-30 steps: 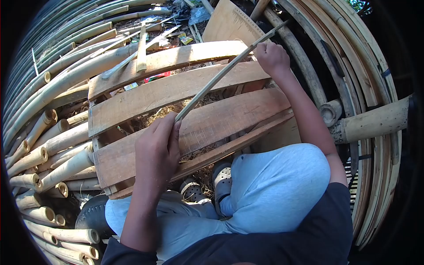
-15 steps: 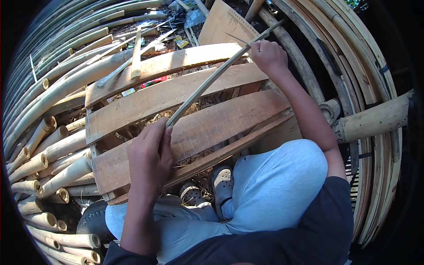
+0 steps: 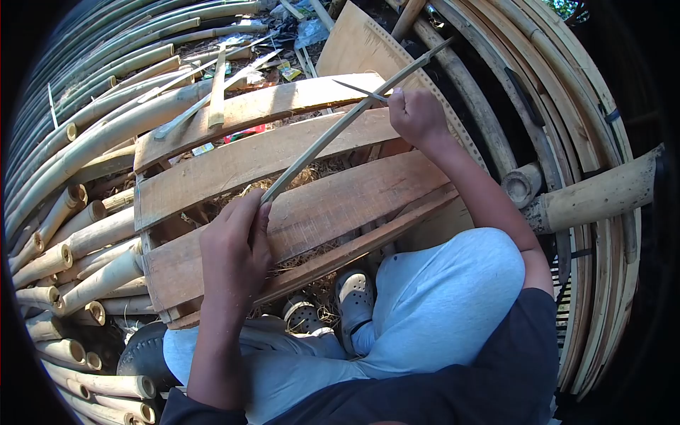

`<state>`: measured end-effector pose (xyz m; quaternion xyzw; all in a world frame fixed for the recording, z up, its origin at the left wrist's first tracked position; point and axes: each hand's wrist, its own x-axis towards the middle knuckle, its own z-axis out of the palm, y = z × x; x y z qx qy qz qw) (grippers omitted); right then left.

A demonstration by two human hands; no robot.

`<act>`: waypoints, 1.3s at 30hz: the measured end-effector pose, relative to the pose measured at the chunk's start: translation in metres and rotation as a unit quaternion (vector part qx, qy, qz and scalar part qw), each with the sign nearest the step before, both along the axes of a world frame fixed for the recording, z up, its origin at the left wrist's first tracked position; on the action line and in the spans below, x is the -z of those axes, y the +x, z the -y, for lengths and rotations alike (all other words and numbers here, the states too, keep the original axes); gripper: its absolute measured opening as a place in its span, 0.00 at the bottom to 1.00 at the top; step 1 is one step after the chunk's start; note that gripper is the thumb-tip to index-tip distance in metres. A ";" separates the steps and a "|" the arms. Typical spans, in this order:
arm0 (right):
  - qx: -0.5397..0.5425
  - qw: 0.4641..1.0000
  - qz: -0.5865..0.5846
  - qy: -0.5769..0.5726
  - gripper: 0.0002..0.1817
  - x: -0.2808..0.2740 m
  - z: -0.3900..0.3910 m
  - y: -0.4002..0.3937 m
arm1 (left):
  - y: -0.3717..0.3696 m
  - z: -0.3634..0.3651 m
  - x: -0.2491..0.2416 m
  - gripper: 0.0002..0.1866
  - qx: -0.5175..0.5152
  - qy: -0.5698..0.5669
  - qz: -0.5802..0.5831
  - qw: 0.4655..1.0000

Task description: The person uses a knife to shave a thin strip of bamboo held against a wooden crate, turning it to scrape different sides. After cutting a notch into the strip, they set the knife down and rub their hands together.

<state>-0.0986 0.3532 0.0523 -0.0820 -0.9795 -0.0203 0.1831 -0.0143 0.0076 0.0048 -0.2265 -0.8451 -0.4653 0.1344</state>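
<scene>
My left hand [image 3: 237,244] is closed round the lower end of a long thin bamboo strip [image 3: 322,142], which slants up to the right above a slatted wooden bench [image 3: 319,202]. In my right hand [image 3: 419,120] is a knife, its handle hidden in the fist. The narrow pointed blade [image 3: 358,90] sticks out to the left and crosses the strip near its upper part.
Bamboo poles [image 3: 106,152] are stacked along the left. Two split pieces [image 3: 217,92] rest on the bench's far slat. A perforated wooden panel [image 3: 361,42] stands behind. Long slats [image 3: 567,92] and a thick bamboo pole [image 3: 602,191] are at the right.
My right hand has moved down and to the left along the strip, bringing the blade with it. My left hand still holds the strip's lower end.
</scene>
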 end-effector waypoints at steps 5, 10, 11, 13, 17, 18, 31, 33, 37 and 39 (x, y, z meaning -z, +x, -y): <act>0.129 0.990 -0.048 0.010 0.26 -0.004 -0.067 -0.030 | 0.005 -0.002 -0.002 0.10 -0.004 -0.005 -0.007 1.000; -0.063 0.994 0.048 -0.076 0.26 0.004 0.058 0.026 | 0.004 -0.005 0.000 0.09 -0.019 0.002 -0.001 1.000; -0.067 0.994 0.048 -0.077 0.26 -0.002 0.063 0.027 | 0.003 -0.004 0.001 0.09 -0.016 -0.002 -0.003 1.000; -0.078 0.996 0.008 -0.044 0.26 -0.004 0.069 0.031 | 0.003 -0.001 0.004 0.09 -0.012 -0.014 0.000 1.000; -0.046 0.998 -0.016 -0.049 0.26 0.011 0.053 0.016 | -0.001 -0.003 0.003 0.10 -0.018 -0.015 -0.013 1.000; -0.034 0.999 0.004 -0.033 0.25 -0.002 0.067 0.026 | -0.001 -0.003 0.001 0.10 -0.018 0.000 0.007 1.000; -0.092 0.994 0.057 -0.027 0.27 -0.011 0.086 0.048 | 0.012 -0.009 0.000 0.09 -0.006 -0.025 -0.044 0.999; -0.066 0.996 0.041 -0.045 0.27 -0.001 0.076 0.046 | 0.011 -0.007 0.004 0.10 -0.001 -0.025 -0.031 0.999; 0.022 0.999 -0.009 -0.022 0.26 -0.008 0.046 0.027 | 0.010 -0.007 0.003 0.08 -0.002 0.000 -0.044 0.999; 0.022 0.999 0.006 -0.035 0.26 -0.003 0.062 0.043 | 0.013 -0.009 0.000 0.07 0.001 -0.006 -0.047 0.999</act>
